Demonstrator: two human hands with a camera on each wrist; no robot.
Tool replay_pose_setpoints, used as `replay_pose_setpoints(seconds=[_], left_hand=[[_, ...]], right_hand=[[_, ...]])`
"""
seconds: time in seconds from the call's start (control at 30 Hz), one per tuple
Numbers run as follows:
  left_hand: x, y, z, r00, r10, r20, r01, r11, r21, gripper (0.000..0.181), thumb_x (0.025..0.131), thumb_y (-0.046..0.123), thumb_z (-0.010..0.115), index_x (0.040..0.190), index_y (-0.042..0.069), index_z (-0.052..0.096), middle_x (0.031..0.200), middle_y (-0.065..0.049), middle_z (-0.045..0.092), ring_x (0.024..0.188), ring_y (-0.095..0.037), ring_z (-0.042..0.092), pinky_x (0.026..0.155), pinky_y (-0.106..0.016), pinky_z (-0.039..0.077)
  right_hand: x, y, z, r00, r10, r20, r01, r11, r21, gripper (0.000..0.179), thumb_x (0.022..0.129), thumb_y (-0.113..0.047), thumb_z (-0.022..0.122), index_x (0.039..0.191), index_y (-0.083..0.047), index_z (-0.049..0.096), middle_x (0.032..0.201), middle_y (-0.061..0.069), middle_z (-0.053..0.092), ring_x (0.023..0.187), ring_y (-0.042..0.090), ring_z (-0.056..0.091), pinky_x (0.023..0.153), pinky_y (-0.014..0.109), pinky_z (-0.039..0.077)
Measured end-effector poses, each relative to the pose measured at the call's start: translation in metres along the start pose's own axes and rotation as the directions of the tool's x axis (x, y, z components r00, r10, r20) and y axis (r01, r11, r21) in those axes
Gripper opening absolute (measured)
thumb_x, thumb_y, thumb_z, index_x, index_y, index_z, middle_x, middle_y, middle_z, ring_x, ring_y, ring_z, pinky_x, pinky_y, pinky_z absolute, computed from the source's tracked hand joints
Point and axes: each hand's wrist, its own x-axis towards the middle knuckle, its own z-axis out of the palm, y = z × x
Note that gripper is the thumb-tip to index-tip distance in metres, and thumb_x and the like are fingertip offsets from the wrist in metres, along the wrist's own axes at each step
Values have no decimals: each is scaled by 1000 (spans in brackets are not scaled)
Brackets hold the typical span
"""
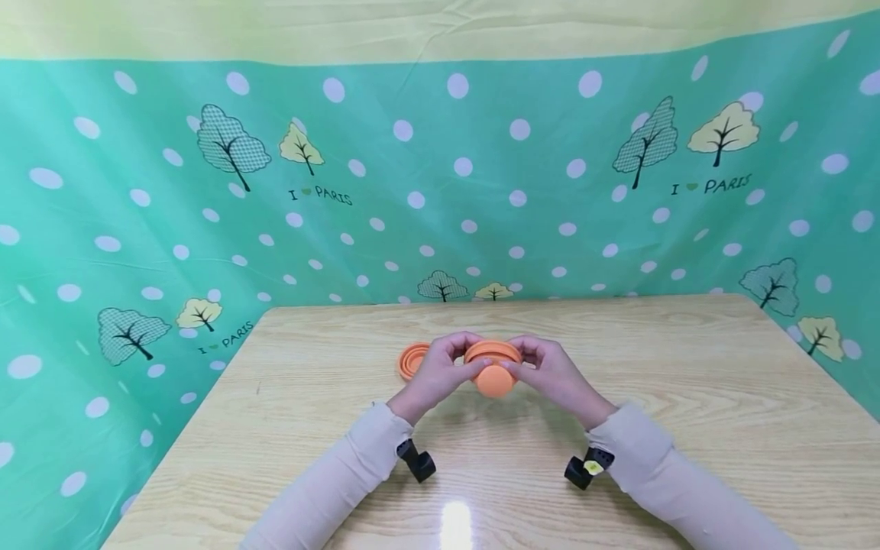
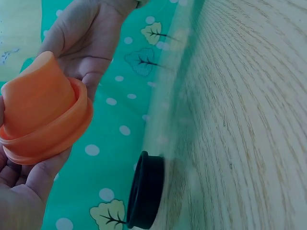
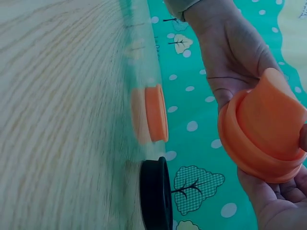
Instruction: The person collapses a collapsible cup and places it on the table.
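Observation:
Both hands hold an orange collapsible cup above the wooden table, its round base facing my head camera. Its soft wall looks bent and partly folded above a thick rim in the left wrist view. My left hand grips the cup's left side, thumb on the front and fingers behind. From the right, my right hand holds it the same way, and the two thumbs come close together beside the base. A flat orange piece with concentric rings lies on the table just left of the cup, partly hidden by the left hand.
The wooden table reaches back to a green dotted cloth hanging behind it. Black wrist cameras sit below both cuffs. A black round part shows low in the left wrist view, a similar black part in the right.

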Motion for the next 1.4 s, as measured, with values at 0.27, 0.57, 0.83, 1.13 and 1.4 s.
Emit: replay_pose_setpoints(seconds=[0.27,0.57,0.83,1.13,1.4], left_hand=[[0,5,1,997,-77,-5,76,989,-131,32,95,20,58,120,0,59,101,-3,63,87,-10,59,79,-29,53],[2,3,3,998,-60,4,59,980,-190,41,97,15,54,134,-1,47,121,-18,56,101,-11,57,89,-26,50],[3,1,6,997,37,-66,-43,994,-97,34,96,6,54,128,-4,52,118,-20,59,97,-10,57,82,-21,51],[3,2,8,986,38,-165,-53,994,-91,31,93,9,59,121,-4,54,113,-20,64,91,-8,63,79,-22,53],[1,4,3,992,75,-106,-80,996,-42,31,92,12,62,119,-1,61,114,-16,65,98,-15,64,80,-25,54]], right_hand=[[3,-1,0,996,-6,-93,12,998,66,24,90,-5,62,110,8,60,100,17,64,82,10,62,70,23,55],[3,2,-2,991,6,-136,18,985,172,29,92,-9,61,110,12,55,93,8,64,80,8,63,72,23,55],[1,0,-1,989,10,-145,17,982,189,28,92,-7,60,111,12,55,91,4,64,80,7,63,72,23,55],[2,0,-2,995,33,-91,-10,970,244,33,96,-14,56,117,11,53,95,2,63,84,8,62,77,25,55],[2,0,-2,998,60,-5,-58,980,190,35,90,-18,65,117,4,58,106,8,64,91,14,63,80,27,53]])
